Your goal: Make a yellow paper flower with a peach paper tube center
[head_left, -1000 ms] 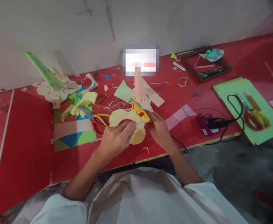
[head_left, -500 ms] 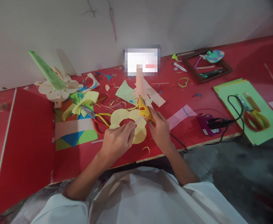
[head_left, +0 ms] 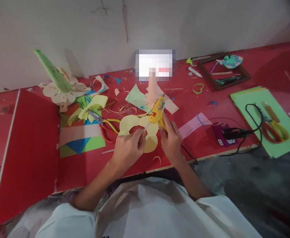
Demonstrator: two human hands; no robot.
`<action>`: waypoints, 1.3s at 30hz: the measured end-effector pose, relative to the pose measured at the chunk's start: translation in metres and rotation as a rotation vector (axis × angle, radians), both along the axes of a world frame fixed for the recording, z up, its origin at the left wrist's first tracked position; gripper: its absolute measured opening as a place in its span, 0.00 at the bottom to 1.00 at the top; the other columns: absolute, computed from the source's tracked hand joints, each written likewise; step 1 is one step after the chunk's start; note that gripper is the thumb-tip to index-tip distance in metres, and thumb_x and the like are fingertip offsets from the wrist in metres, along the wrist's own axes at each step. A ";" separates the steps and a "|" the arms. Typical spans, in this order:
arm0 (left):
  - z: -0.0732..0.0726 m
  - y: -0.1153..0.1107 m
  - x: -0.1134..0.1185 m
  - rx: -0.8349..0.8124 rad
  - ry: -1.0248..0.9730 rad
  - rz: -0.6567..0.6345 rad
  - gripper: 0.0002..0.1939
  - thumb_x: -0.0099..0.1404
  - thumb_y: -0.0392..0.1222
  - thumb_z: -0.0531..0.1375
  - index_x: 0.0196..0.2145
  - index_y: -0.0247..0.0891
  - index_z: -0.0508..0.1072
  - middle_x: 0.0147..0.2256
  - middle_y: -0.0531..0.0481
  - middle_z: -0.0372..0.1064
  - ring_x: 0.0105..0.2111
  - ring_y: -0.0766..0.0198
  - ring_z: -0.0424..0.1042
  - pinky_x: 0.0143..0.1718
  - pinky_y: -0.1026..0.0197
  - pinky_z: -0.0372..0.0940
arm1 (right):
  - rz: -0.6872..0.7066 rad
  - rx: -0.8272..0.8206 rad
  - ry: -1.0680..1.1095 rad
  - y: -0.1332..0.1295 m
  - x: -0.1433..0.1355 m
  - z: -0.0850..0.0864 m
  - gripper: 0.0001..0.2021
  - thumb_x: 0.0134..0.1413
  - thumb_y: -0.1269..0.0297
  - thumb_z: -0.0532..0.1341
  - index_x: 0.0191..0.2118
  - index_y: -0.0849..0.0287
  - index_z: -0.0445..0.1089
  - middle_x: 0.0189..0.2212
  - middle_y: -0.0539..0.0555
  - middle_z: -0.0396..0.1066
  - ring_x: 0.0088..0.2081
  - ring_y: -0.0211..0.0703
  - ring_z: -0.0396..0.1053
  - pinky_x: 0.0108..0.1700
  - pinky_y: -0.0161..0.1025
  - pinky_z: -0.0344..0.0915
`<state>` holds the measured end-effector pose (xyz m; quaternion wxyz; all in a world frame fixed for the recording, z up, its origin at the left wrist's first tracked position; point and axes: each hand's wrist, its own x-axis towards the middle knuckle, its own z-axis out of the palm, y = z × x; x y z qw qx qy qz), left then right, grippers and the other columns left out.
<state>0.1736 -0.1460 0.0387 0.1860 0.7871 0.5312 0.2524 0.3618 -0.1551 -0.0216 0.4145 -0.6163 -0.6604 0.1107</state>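
Note:
My right hand [head_left: 171, 138] is closed around the handle of a yellow hot glue gun [head_left: 157, 112], whose nozzle points away from me. Between the fingers of my left hand [head_left: 130, 148] is a whitish glue stick [head_left: 147, 126], which reaches to the back of the gun. Below both hands lies a pale yellow scalloped paper ring [head_left: 152, 142], partly covered by my left hand. Just beyond the gun stands a peach paper cone [head_left: 152, 87] with a fringed base. Red-and-yellow-handled scissors [head_left: 102, 123] rest left of the ring.
A green paper cone on petals [head_left: 63, 82] stands at the back left, near paper scraps [head_left: 92, 107]. A red panel [head_left: 31, 145] rises at left. Rightward are a purple socket box [head_left: 220, 134], a wooden frame [head_left: 218, 88] and green sheets [head_left: 249, 99] carrying more scissors. A blurred screen [head_left: 155, 62] leans against the wall.
The glue gun has turned, its nozzle now tipping more to the right, and more of its body shows. My left hand still grips the glue stick. The whole view has shifted slightly.

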 end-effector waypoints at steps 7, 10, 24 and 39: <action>0.002 0.004 0.001 -0.163 -0.252 0.011 0.14 0.76 0.44 0.55 0.37 0.38 0.78 0.23 0.54 0.69 0.20 0.69 0.62 0.25 0.66 0.54 | -0.032 0.044 0.035 0.001 0.001 0.001 0.25 0.76 0.57 0.52 0.73 0.52 0.63 0.52 0.65 0.77 0.53 0.56 0.77 0.56 0.53 0.76; -0.010 0.001 0.002 0.019 -0.141 0.038 0.10 0.73 0.40 0.56 0.41 0.39 0.78 0.26 0.52 0.75 0.21 0.69 0.65 0.26 0.65 0.53 | -0.034 0.028 0.035 0.002 0.001 -0.001 0.25 0.76 0.57 0.52 0.73 0.52 0.62 0.52 0.66 0.77 0.53 0.56 0.77 0.56 0.54 0.76; -0.013 0.004 0.011 -0.371 -0.533 0.096 0.14 0.76 0.48 0.57 0.50 0.36 0.71 0.22 0.61 0.57 0.21 0.71 0.54 0.24 0.68 0.50 | 0.027 0.196 -0.051 -0.003 -0.006 -0.013 0.29 0.75 0.67 0.55 0.77 0.51 0.54 0.56 0.65 0.76 0.55 0.52 0.77 0.56 0.48 0.77; -0.005 0.001 0.000 -0.096 -0.111 -0.095 0.24 0.77 0.36 0.53 0.67 0.38 0.67 0.24 0.58 0.70 0.18 0.73 0.59 0.25 0.71 0.55 | 0.060 0.138 0.135 -0.003 -0.005 -0.012 0.28 0.73 0.68 0.57 0.74 0.49 0.59 0.56 0.62 0.77 0.54 0.50 0.77 0.54 0.47 0.77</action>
